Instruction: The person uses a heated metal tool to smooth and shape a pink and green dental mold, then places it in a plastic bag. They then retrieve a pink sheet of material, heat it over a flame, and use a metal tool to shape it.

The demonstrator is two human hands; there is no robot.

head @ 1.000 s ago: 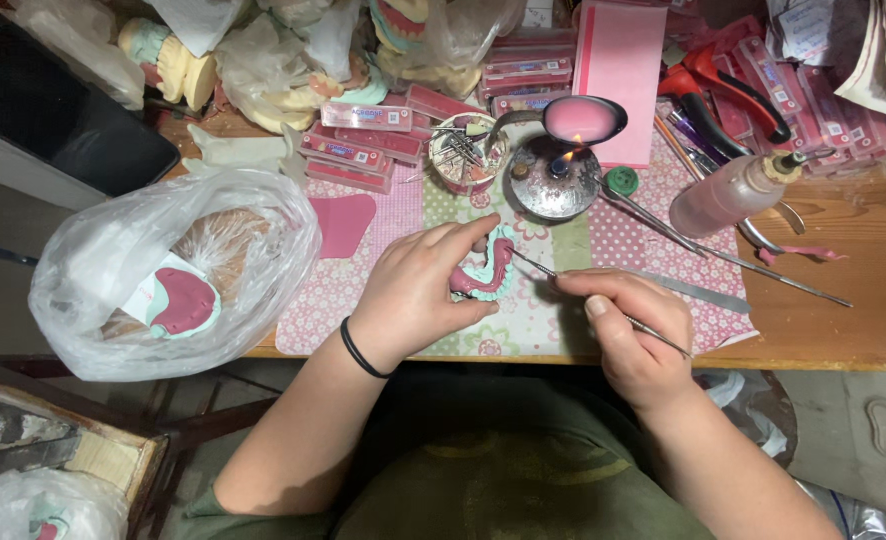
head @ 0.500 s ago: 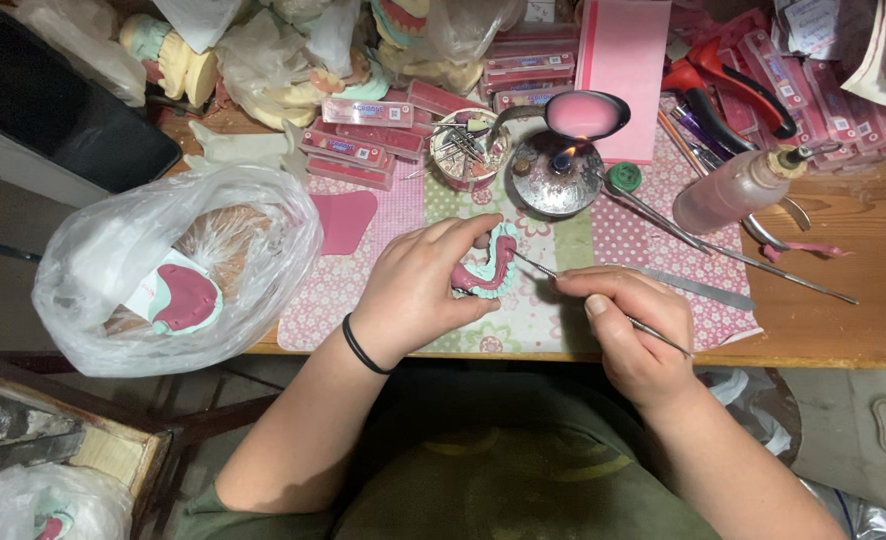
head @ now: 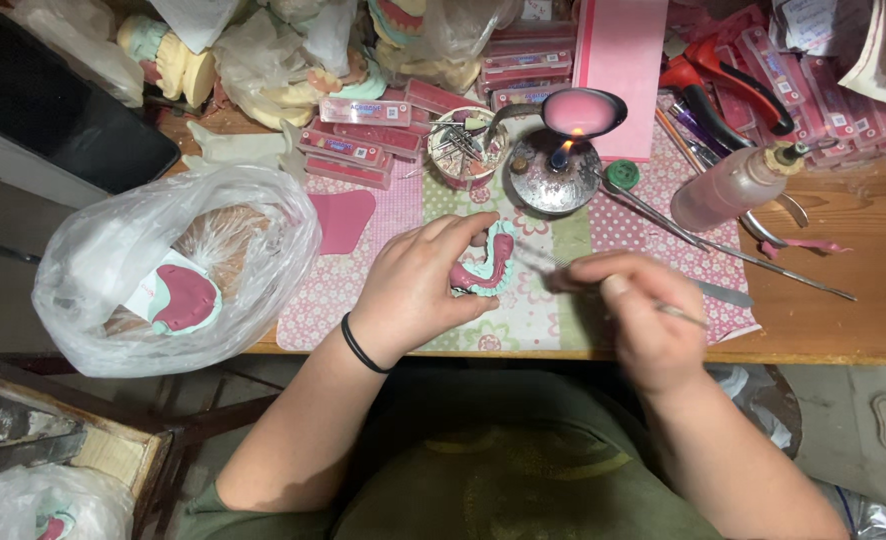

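Note:
My left hand point(head: 418, 285) grips a pale green dental cast with pink wax rims point(head: 485, 268), resting it on the patterned mat point(head: 543, 310) near the table's front edge. A black band circles that wrist. My right hand point(head: 635, 310) holds a thin metal wax tool point(head: 541, 254) like a pen, its tip at the cast's right side; the hand is blurred by motion. Just behind the cast a small metal spirit burner point(head: 551, 180) is lit, with a spoon of melted pink wax point(head: 578, 112) over the flame.
A clear plastic bag point(head: 163, 270) with another pink-and-green cast lies at left. A pink wax sheet point(head: 343, 218), boxes of pink wax point(head: 363, 112), a tin of tools point(head: 461, 148), a squeeze bottle point(head: 733, 185), long metal instruments point(head: 763, 265) and red pliers point(head: 723, 75) crowd the table.
My right hand has shifted slightly left and up with the tool, moving quickly. My left hand has turned the cast a little; the burner and spoon have not moved.

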